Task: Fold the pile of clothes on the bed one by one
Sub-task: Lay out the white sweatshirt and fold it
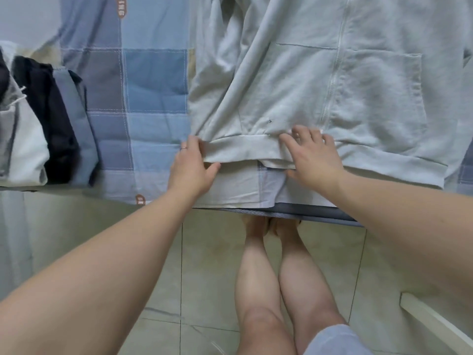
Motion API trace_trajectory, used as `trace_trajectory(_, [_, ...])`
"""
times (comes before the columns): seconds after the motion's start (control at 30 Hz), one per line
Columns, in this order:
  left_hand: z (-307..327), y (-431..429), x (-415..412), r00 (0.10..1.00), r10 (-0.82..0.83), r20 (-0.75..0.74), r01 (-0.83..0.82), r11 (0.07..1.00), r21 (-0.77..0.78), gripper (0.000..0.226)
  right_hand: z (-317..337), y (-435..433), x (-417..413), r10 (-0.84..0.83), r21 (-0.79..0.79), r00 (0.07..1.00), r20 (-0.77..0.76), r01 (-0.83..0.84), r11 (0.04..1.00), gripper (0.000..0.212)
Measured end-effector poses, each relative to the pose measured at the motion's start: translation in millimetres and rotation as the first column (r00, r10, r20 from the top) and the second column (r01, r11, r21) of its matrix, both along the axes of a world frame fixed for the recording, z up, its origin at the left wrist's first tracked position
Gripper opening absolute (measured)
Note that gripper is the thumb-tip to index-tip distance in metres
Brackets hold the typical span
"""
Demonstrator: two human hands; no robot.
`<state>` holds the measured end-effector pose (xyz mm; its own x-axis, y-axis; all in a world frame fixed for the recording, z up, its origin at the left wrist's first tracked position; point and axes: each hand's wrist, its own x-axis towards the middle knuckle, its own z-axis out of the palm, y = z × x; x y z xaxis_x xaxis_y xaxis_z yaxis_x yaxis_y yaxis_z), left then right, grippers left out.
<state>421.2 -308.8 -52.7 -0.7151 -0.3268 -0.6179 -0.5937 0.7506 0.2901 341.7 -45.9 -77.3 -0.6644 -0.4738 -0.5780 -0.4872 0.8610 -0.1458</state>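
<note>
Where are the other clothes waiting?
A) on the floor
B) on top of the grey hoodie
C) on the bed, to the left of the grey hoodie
C: the pile of clothes lies on the bed at the left, apart from the grey hoodie.

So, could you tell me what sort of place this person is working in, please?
Most likely a bedroom at home: a bed covered in blue checks, a stack of clothes at its left, a pale grey zip hoodie spread on it, and a tiled floor below.
</note>
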Motion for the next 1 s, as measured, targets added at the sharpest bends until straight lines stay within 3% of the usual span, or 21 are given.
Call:
trace_trajectory(0.07, [-5.3, 2.7, -3.9, 0.977, 0.182, -0.111, -0.175, 0.982, 0.071, 0.077, -4.1, -9.6, 0.5, 0.003, 0.035, 0.999, 0.047, -0.005, 0.999, 0.076])
trace_trajectory(0.13, [-13.5, 2.9, -10.4, 0.941, 0.303, -0.153, -0.283, 0.950, 0.134, 0.083, -8.0, -14.8, 0.4, 0.001, 0.073, 0.999, 0.044, -0.004, 0.997, 0.066])
trace_trajectory(0.27, [-27.8, 1.5, -30.1, 0.831, 0.557, -0.021, -0.526, 0.796, 0.301, 0.079, -13.2, -17.0, -5.2, 0.027, 0.074, 0.999, -0.034, -0.024, 0.997, 0.033])
trace_trajectory(0.4, [-30.7, 1.1, -40.8, 0.550, 0.803, 0.230, -0.800, 0.427, 0.421, 0.070, -14.3, -15.2, -9.4, 0.057, 0.030, 0.996, -0.067, -0.055, 0.998, 0.015])
trace_trajectory(0.53, [-24.0, -3.0, -37.0, 0.389, 0.743, 0.545, -0.878, 0.119, 0.464, 0.027, -1.8, -14.8, -1.9, 0.020, -0.182, 0.994, -0.111, -0.040, 0.983, 0.013])
trace_trajectory(0.6, [-17.5, -3.5, -28.4, 0.296, 0.708, 0.641, -0.873, -0.070, 0.482, 0.012, 10.8, -14.1, 4.2, -0.081, -0.326, 0.996, -0.045, 0.062, 0.943, 0.010])
trace_trajectory(0.67, [-10.2, 0.5, -17.8, 0.243, 0.684, 0.688, -0.861, -0.175, 0.478, 0.008, 24.7, -11.5, 5.3, -0.208, -0.415, 0.977, 0.049, 0.209, 0.885, 0.012])
trace_trajectory(0.73, [-3.1, 11.1, -9.5, 0.267, 0.695, 0.668, -0.872, -0.121, 0.475, 0.007, 40.9, -8.6, 3.1, -0.284, -0.458, 0.954, 0.092, 0.294, 0.839, 0.015])
trace_trajectory(0.87, [12.5, 33.4, -8.1, 0.404, 0.875, 0.268, -0.857, 0.260, 0.445, 0.015, 76.4, -5.3, 0.3, -0.330, -0.509, 0.936, 0.124, 0.345, 0.789, 0.014])
trace_trajectory(0.93, [24.7, 41.4, -7.4, 0.586, 0.811, 0.013, -0.769, 0.550, 0.326, 0.017, 91.9, -2.5, -1.2, -0.379, -0.512, 0.915, 0.139, 0.394, 0.763, 0.016])
trace_trajectory(1.0, [34.7, 47.2, -4.4, 0.850, 0.496, -0.175, -0.484, 0.868, 0.110, 0.041, 104.9, -0.4, -4.8, -0.442, -0.505, 0.883, 0.161, 0.458, 0.731, 0.016])
